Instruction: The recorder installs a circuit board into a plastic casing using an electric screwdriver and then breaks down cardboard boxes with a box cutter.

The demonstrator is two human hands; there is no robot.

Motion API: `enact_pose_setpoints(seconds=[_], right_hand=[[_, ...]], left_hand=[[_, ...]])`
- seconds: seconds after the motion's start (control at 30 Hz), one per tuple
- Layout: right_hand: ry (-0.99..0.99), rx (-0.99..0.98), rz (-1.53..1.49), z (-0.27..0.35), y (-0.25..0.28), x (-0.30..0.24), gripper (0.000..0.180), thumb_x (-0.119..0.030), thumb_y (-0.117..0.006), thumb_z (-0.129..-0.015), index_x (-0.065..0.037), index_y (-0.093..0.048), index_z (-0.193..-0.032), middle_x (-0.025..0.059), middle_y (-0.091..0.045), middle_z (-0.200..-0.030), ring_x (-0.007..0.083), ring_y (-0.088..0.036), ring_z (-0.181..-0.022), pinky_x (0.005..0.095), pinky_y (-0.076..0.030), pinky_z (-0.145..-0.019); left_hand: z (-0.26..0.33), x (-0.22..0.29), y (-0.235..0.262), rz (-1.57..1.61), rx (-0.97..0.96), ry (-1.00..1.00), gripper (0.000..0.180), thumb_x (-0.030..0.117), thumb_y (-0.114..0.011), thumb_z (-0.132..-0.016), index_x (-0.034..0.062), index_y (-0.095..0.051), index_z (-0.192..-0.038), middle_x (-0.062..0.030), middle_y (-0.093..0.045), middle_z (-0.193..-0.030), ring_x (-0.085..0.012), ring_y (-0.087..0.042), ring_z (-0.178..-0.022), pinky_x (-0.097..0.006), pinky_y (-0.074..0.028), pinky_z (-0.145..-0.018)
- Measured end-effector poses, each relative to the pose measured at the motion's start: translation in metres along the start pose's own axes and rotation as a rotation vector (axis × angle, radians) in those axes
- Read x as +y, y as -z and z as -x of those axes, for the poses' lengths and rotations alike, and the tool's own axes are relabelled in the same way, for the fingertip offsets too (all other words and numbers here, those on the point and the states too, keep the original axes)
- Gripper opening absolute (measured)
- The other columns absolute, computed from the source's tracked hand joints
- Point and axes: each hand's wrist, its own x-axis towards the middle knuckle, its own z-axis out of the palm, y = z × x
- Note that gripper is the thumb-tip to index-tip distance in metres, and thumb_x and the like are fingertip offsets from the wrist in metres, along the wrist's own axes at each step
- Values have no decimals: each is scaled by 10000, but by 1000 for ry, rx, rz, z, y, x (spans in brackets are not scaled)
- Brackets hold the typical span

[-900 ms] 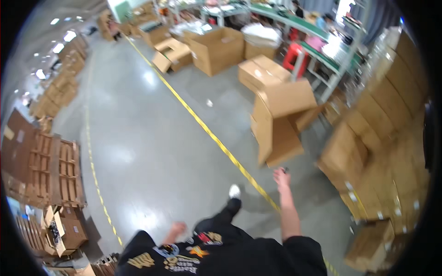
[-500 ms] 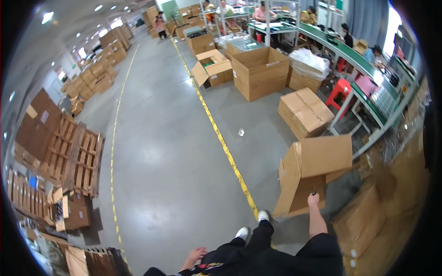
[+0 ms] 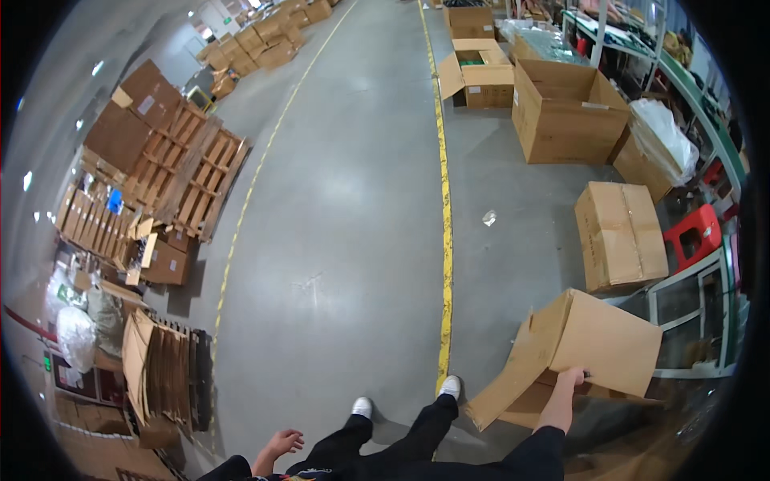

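Observation:
My right hand (image 3: 569, 377) is closed on a small dark tool (image 3: 587, 373). Little more than the tool's dark end shows past the fingers, so its exact kind cannot be made out. This hand overlaps the side of an opened cardboard box (image 3: 607, 337), tilted on the floor with its flaps hanging out; whether it touches the cardboard cannot be told. At the lower left, my left hand (image 3: 285, 442) hangs in front of my body, fingers loosely bent and apart, holding nothing.
Beyond the opened box stand a taped carton (image 3: 622, 236), a red stool (image 3: 694, 239) and a large open carton (image 3: 571, 112). A yellow floor line (image 3: 446, 240) runs by my foot. Wooden pallets (image 3: 204, 180) and stacked flat cardboard (image 3: 164, 373) line the left side.
The view has swung, so the boxes and the aisle lie farther right. My right hand is now higher against the opened box, whose pose looks changed. My left hand remains low and empty.

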Motion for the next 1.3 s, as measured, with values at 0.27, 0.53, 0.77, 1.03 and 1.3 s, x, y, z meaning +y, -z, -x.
enact_pose_setpoints(seconds=[0.27, 0.53, 0.77, 1.03, 1.3], right_hand=[[255, -70, 288, 169, -146, -111, 484, -386, -532, -859, 63, -597, -1027, 230, -651, -936, 362, -651, -874, 444, -550, -719], [761, -690, 315, 581, -125, 1, 406, -362, -514, -883, 26, -629, -915, 234, -654, -917, 386, -643, -856, 464, -530, -671], [767, -1149, -18, 841, 0, 25, 545, -371, -557, -850, 155, -582, -988, 233, -636, -1012, 304, -613, -938, 391, -478, -813], [89, -1815, 35, 844, -38, 172, 576, -484, -544, -881, -46, -473, -1248, 85, -566, -1188, 255, -564, -1057, 398, -498, -827], [70, -1341, 1391, 723, 58, 475, 130, -197, -512, -870, -79, -568, -871, 52, -638, -781, 200, -638, -692, 371, -524, -576]], left_hand=[[-2, -7, -20, 181, -37, -148, 327, 226, -457, -908, 34, -568, -1149, -83, -658, -984, -170, -640, -841, -307, -518, -700], [-30, -47, -8, 563, 39, -355, 304, 218, -485, -898, 41, -581, -1126, -67, -661, -954, -145, -634, -774, -274, -500, -631], [-57, -119, 58, 648, 107, -326, 283, 208, -494, -894, 33, -601, -1089, -55, -662, -875, -121, -615, -694, -259, -486, -564], [-72, -169, 173, 847, 264, -251, 254, 214, -508, -898, 41, -608, -1054, -35, -663, -856, -80, -593, -677, -227, -457, -569], [-104, -149, 287, 933, 231, -158, 254, 198, -489, -919, 60, -580, -1111, -39, -652, -934, -99, -601, -775, -267, -475, -670]])
